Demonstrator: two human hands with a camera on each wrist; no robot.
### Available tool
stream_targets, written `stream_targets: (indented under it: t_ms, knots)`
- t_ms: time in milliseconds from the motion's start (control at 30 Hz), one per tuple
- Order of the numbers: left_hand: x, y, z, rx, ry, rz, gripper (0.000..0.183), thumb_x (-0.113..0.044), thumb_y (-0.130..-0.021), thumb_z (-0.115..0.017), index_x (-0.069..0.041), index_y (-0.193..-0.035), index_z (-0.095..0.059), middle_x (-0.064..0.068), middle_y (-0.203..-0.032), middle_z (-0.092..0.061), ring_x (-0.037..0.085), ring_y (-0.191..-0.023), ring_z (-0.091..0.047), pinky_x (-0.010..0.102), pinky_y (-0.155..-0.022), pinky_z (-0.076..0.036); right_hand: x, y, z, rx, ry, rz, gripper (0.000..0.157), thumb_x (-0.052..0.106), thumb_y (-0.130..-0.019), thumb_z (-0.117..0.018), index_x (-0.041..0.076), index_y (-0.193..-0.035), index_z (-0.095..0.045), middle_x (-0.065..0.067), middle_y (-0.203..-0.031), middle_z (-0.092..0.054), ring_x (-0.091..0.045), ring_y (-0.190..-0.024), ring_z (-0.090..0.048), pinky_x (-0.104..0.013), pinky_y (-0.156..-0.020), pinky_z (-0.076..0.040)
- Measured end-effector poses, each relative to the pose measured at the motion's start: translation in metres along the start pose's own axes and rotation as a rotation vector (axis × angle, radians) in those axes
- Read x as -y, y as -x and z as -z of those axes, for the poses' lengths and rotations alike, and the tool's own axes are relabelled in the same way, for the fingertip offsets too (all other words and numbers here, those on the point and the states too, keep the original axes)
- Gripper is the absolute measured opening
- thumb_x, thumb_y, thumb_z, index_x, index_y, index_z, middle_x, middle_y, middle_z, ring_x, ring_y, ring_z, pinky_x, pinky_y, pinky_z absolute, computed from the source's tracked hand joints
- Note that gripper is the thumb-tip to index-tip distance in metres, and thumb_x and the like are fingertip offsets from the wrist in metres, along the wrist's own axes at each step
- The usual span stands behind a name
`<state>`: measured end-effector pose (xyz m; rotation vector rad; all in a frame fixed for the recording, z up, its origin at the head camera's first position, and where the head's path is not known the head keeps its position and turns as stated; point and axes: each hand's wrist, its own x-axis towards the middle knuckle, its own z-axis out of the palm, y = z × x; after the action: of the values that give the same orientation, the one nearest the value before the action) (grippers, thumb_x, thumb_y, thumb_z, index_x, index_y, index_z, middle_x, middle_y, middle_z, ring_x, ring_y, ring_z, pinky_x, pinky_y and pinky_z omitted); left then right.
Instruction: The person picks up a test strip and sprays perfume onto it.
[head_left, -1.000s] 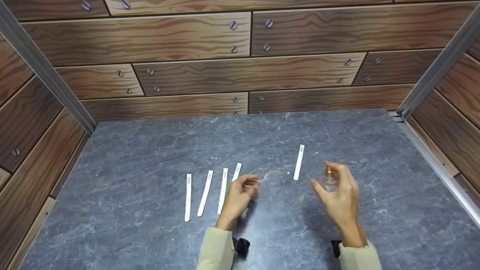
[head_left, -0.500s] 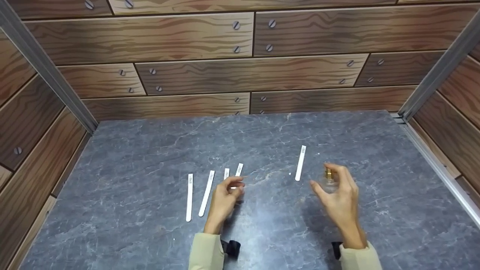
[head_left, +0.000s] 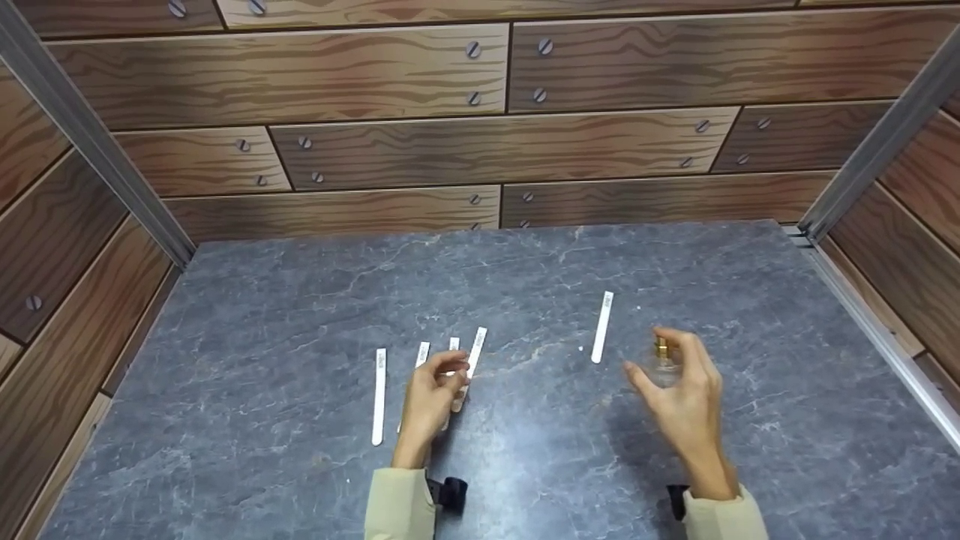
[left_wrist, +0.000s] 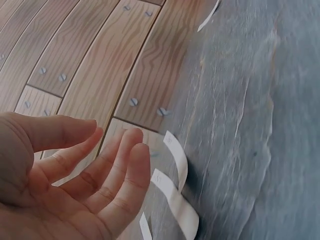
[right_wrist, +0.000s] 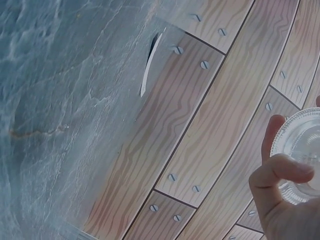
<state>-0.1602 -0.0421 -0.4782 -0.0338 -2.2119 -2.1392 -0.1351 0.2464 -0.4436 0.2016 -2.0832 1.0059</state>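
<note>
My right hand [head_left: 686, 394] holds a small clear glass perfume bottle [head_left: 664, 367] with a gold sprayer neck above the table. In the right wrist view the round ribbed glass base of the bottle [right_wrist: 305, 150] faces the camera between thumb and fingers. My left hand [head_left: 431, 397], fingers loosely bent and holding nothing, hovers over a row of white scent test strips. The leftmost strip [head_left: 379, 397] shows whole. Behind the hand, the second strip [head_left: 424, 349], the third strip [head_left: 454, 343] and the rightmost strip of the row [head_left: 477, 352] are partly covered.
One more white strip [head_left: 602, 328] lies apart, left of the bottle. Grey marbled table [head_left: 300, 300] runs under everything. Wood-patterned walls [head_left: 390, 150] with metal corner posts [head_left: 862, 135] close off the back and sides. Both wrists carry black camera mounts.
My left hand has moved left across the row of strips, uncovering more of the rightmost one and covering the second. The right hand with the bottle stays nearly in place.
</note>
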Motion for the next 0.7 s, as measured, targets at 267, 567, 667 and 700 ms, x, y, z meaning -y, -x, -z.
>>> stream_targets:
  t_ms: [267,567,667,700]
  knots:
    - [0.005,0.001,0.007,-0.015,-0.077,-0.017,0.026,0.012,-0.089,-0.060,0.018,-0.114,-0.063,0.027,-0.101,-0.069,0.026,-0.078,-0.067,0.024,-0.062,-0.054,0.000,0.000,-0.001,-0.003,0.011,0.003,0.055,-0.008,-0.063,-0.088,-0.005,-0.112,-0.064,-0.018,-0.095,-0.066,-0.024,-0.081,-0.060,-0.016,-0.077,-0.043]
    - [0.013,-0.003,0.006,-0.035,-0.248,-0.056,0.030,0.015,-0.079,-0.058,0.013,-0.107,-0.068,0.021,-0.094,-0.072,0.028,-0.082,-0.069,0.028,-0.066,-0.054,-0.001,0.001,-0.001,0.014,0.020,-0.011,0.055,-0.010,-0.063,-0.088,-0.006,-0.112,-0.062,-0.019,-0.095,-0.066,-0.022,-0.081,-0.060,-0.017,-0.074,-0.045]
    - [0.012,-0.004,0.006,-0.050,-0.307,-0.062,0.031,0.016,-0.076,-0.057,0.012,-0.104,-0.070,0.019,-0.091,-0.072,0.027,-0.081,-0.069,0.031,-0.068,-0.054,-0.002,0.001,-0.002,0.014,0.015,-0.005,0.055,-0.010,-0.062,-0.088,-0.006,-0.111,-0.062,-0.019,-0.095,-0.066,-0.020,-0.080,-0.059,-0.016,-0.073,-0.045]
    - [0.012,-0.004,0.005,-0.054,-0.325,-0.061,0.031,0.016,-0.076,-0.057,0.011,-0.103,-0.070,0.018,-0.091,-0.072,0.027,-0.081,-0.069,0.032,-0.069,-0.055,-0.002,0.001,-0.002,0.013,0.014,-0.003,0.055,-0.010,-0.062,-0.088,-0.006,-0.111,-0.062,-0.019,-0.095,-0.066,-0.020,-0.080,-0.059,-0.016,-0.073,-0.045]
